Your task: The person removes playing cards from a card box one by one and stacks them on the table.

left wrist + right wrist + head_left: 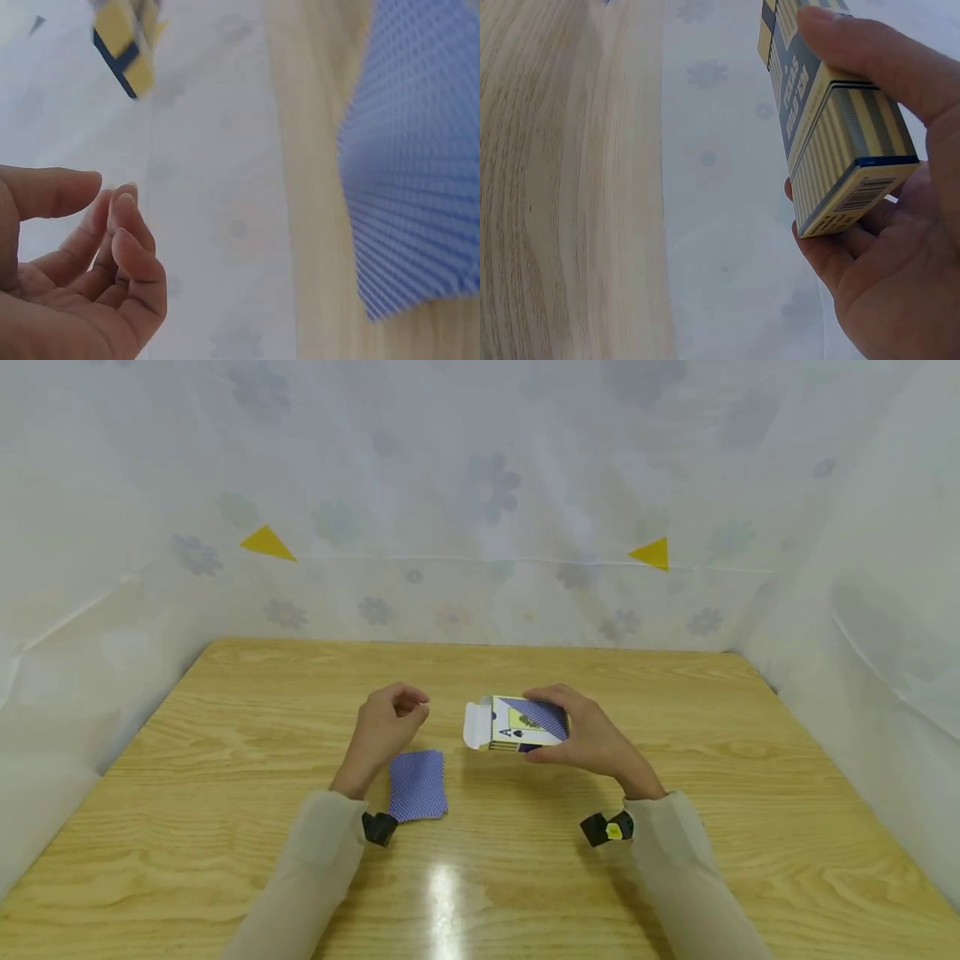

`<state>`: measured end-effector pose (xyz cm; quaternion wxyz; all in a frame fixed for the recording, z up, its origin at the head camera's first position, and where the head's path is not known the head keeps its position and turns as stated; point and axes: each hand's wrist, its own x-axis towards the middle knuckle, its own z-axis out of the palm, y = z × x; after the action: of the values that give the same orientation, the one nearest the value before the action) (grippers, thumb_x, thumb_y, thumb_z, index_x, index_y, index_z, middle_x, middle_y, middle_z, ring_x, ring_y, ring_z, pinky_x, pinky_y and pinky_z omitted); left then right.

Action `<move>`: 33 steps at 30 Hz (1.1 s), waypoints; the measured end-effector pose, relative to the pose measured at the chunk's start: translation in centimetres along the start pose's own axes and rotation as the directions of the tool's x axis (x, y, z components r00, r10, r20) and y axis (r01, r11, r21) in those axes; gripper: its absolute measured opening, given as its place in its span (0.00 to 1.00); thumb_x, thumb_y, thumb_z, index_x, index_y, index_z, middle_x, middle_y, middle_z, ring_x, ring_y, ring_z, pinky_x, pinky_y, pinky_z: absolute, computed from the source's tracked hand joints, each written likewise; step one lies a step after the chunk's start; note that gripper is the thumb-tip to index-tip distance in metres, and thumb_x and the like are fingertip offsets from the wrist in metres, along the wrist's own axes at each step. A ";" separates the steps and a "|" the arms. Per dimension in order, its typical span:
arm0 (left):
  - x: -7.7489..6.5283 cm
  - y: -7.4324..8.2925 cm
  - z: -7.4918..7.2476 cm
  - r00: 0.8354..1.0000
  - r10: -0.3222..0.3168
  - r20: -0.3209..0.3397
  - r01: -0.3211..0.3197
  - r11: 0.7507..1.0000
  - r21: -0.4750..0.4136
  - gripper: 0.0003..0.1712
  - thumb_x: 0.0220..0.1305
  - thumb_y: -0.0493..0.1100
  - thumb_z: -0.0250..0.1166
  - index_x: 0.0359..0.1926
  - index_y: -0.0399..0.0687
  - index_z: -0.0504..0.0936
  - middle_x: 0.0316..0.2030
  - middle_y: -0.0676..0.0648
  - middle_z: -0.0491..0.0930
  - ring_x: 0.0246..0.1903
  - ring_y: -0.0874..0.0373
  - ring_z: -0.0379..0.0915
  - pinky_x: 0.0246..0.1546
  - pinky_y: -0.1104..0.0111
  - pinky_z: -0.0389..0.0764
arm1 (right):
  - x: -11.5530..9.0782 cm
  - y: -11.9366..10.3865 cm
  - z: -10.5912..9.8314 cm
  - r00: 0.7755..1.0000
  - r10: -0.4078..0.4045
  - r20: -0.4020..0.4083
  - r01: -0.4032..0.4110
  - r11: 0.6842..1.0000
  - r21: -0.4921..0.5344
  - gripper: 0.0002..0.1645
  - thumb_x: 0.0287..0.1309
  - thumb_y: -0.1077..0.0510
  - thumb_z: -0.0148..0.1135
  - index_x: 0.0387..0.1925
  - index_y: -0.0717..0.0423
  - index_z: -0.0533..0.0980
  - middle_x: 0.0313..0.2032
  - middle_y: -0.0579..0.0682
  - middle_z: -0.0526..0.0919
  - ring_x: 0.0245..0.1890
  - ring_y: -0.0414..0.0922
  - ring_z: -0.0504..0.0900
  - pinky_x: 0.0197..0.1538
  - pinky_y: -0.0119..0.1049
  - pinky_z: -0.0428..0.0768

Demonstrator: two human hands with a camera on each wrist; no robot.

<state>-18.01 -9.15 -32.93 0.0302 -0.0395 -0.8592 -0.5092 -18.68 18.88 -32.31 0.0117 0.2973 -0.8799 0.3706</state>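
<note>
A rectangular card box [528, 720] is gripped above the wood-grained desk [525, 885] by the fingers of the right hand [596, 737].
Striped sides and a white flap [476, 726], extended leftward, are shown; nearer and to the left, a blue checkered card stack [417, 786] is laid flat. Just beyond it, the fingers of the left hand [380, 731] are loosely curved, thumb and tips parted. The far edge is bordered by a flower-printed sheet [427, 485].

Right of centre: right hand [592, 733] grips playing-card box [536, 720], flap [474, 725] open. Left of centre: left hand [381, 727] hovers near blue-backed playing cards [418, 787].
</note>
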 end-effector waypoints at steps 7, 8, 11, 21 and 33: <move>-1.1 2.6 1.2 0.998 0.034 0.052 -0.026 0.988 -0.150 0.09 0.65 0.37 0.60 0.44 0.39 0.81 0.37 0.41 0.81 0.35 0.51 0.78 0.33 0.69 0.76 | -0.2 0.0 0.3 1.000 0.008 0.007 -0.008 1.000 0.018 0.44 0.40 0.58 0.78 0.61 0.58 0.69 0.57 0.57 0.73 0.48 0.50 0.74 0.49 0.43 0.74; -1.2 2.8 1.4 0.997 0.040 0.068 -0.028 0.987 -0.161 0.09 0.65 0.37 0.60 0.44 0.39 0.81 0.37 0.41 0.81 0.35 0.50 0.78 0.33 0.69 0.77 | -0.2 0.1 0.3 1.000 0.010 0.006 -0.010 1.000 0.021 0.44 0.40 0.58 0.78 0.61 0.58 0.70 0.57 0.57 0.73 0.48 0.50 0.74 0.49 0.43 0.74; -1.5 3.2 2.2 0.993 0.059 0.102 -0.041 0.984 -0.172 0.09 0.64 0.35 0.60 0.44 0.37 0.81 0.36 0.40 0.82 0.34 0.50 0.80 0.35 0.67 0.79 | -0.3 0.2 0.4 1.000 0.013 0.000 -0.013 1.000 0.025 0.44 0.39 0.58 0.79 0.61 0.58 0.70 0.57 0.57 0.73 0.49 0.50 0.74 0.49 0.42 0.74; -2.0 3.2 3.4 0.991 0.009 0.130 0.001 0.997 -0.076 0.10 0.64 0.38 0.61 0.45 0.40 0.80 0.36 0.44 0.81 0.32 0.57 0.76 0.32 0.68 0.77 | -0.2 0.1 0.9 1.000 -0.001 -0.016 0.001 1.000 0.030 0.44 0.38 0.57 0.79 0.60 0.58 0.71 0.56 0.56 0.74 0.49 0.50 0.74 0.49 0.41 0.74; -2.2 2.7 3.7 0.989 0.002 0.146 0.005 0.999 -0.050 0.13 0.62 0.40 0.64 0.45 0.37 0.80 0.35 0.43 0.82 0.32 0.57 0.78 0.32 0.68 0.78 | 0.0 -0.6 1.3 0.999 -0.038 -0.017 0.039 0.998 0.045 0.43 0.39 0.58 0.79 0.60 0.58 0.71 0.55 0.56 0.75 0.47 0.48 0.75 0.48 0.38 0.74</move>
<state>-15.63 -4.70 -32.54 -0.0343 -0.0769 -0.8461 -0.5263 -18.10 17.69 -32.88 0.0192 0.3114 -0.8651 0.3928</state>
